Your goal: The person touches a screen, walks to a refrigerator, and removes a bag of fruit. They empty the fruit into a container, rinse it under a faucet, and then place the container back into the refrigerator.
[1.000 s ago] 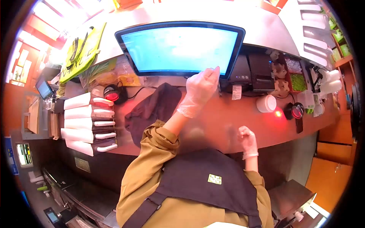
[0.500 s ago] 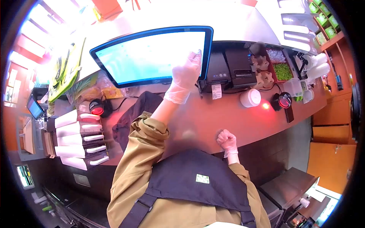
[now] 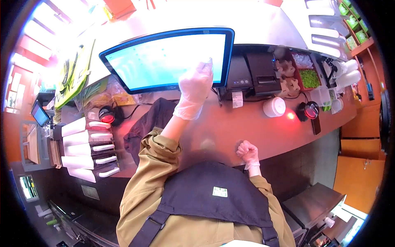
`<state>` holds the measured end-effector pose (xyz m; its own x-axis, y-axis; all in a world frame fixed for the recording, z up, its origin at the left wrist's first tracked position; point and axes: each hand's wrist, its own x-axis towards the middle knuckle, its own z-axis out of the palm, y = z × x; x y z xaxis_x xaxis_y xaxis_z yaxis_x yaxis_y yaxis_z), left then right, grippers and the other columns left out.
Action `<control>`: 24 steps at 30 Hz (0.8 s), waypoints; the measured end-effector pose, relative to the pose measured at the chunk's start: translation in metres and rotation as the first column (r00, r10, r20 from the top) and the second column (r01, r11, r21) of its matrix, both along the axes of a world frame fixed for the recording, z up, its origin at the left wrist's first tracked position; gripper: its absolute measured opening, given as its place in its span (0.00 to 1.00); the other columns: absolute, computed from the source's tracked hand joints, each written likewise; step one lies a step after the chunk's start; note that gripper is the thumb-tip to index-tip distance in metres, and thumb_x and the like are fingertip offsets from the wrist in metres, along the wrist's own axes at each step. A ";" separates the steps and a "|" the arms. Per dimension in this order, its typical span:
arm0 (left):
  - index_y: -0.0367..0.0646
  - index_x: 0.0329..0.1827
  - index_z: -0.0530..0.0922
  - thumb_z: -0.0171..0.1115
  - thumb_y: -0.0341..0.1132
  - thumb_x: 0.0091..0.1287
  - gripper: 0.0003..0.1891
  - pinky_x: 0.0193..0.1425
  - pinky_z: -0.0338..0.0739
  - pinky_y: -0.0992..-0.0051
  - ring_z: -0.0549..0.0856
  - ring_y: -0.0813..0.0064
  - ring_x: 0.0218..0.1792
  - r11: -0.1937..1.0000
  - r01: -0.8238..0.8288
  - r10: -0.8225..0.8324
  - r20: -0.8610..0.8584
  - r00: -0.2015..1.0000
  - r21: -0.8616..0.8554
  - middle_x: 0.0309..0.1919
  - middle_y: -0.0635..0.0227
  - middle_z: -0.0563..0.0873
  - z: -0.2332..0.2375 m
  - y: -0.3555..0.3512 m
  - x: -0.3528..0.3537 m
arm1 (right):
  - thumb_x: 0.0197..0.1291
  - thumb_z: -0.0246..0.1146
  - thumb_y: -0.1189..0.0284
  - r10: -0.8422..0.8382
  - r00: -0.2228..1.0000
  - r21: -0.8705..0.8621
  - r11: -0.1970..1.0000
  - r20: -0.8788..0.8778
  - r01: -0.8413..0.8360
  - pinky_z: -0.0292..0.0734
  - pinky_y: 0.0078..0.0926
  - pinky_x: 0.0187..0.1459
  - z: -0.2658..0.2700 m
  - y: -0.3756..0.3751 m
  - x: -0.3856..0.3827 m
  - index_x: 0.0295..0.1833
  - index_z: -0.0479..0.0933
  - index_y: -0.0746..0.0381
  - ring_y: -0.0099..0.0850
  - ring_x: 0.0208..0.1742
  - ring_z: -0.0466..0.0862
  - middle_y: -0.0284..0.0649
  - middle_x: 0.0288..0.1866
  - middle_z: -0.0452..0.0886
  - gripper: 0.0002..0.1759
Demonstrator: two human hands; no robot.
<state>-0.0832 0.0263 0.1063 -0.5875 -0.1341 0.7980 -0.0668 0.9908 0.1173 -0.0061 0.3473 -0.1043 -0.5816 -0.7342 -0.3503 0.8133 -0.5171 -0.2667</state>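
My left hand (image 3: pixel 195 87), in a clear glove, reaches up to the touchscreen (image 3: pixel 140 61). One finger is stretched out at the right part of the lit screen, while the others look curled in; it holds nothing. Close to the counter's front edge is my right hand (image 3: pixel 249 153), also gloved and closed in a fist with no object showing in it. A black receipt printer (image 3: pixel 263 76) stands right of the screen, and a printed slip (image 3: pixel 237 99) hangs at the front of the black machine beside it. Dark cloth (image 3: pixel 152 123) lies below the screen.
A white lidded cup (image 3: pixel 274 107) stands on the counter (image 3: pixel 214 136), near a scanner (image 3: pixel 311 110) glowing red. Another red-lit scanner (image 3: pixel 108 115) sits at the left, above a row of white-handled holders (image 3: pixel 78 150). Cardboard cup carriers (image 3: pixel 289 86) stand behind the cup.
My left hand has shifted a little left and down over the screen. My right fist keeps its place and shape. The whole view has moved slightly.
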 end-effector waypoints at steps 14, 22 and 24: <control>0.50 0.45 0.84 0.62 0.28 0.52 0.16 0.25 0.76 0.74 0.82 0.71 0.23 0.992 -0.051 0.049 0.023 0.999 0.116 0.32 0.74 0.82 -0.012 -0.014 0.019 | 0.53 0.56 0.68 0.010 0.999 -0.039 0.999 0.045 -0.009 0.54 0.25 0.28 -0.007 0.003 0.000 0.20 0.61 0.58 0.26 0.23 0.58 0.31 0.19 0.58 0.14; 0.48 0.42 0.85 0.63 0.27 0.53 0.13 0.24 0.75 0.74 0.81 0.70 0.22 0.974 -0.124 0.116 0.051 0.992 0.188 0.31 0.74 0.82 -0.028 -0.035 0.060 | 0.51 0.56 0.70 -0.021 1.000 -0.061 0.998 0.023 0.022 0.56 0.26 0.31 -0.008 0.002 -0.001 0.20 0.62 0.58 0.25 0.23 0.59 0.31 0.19 0.59 0.12; 0.49 0.39 0.83 0.63 0.29 0.54 0.09 0.22 0.74 0.72 0.81 0.69 0.21 0.971 -0.162 0.156 0.050 0.987 0.173 0.30 0.73 0.82 -0.041 -0.045 0.069 | 0.50 0.56 0.70 -0.043 0.998 -0.065 0.997 0.037 0.046 0.56 0.26 0.31 -0.010 0.002 0.001 0.20 0.62 0.57 0.25 0.24 0.60 0.31 0.19 0.59 0.11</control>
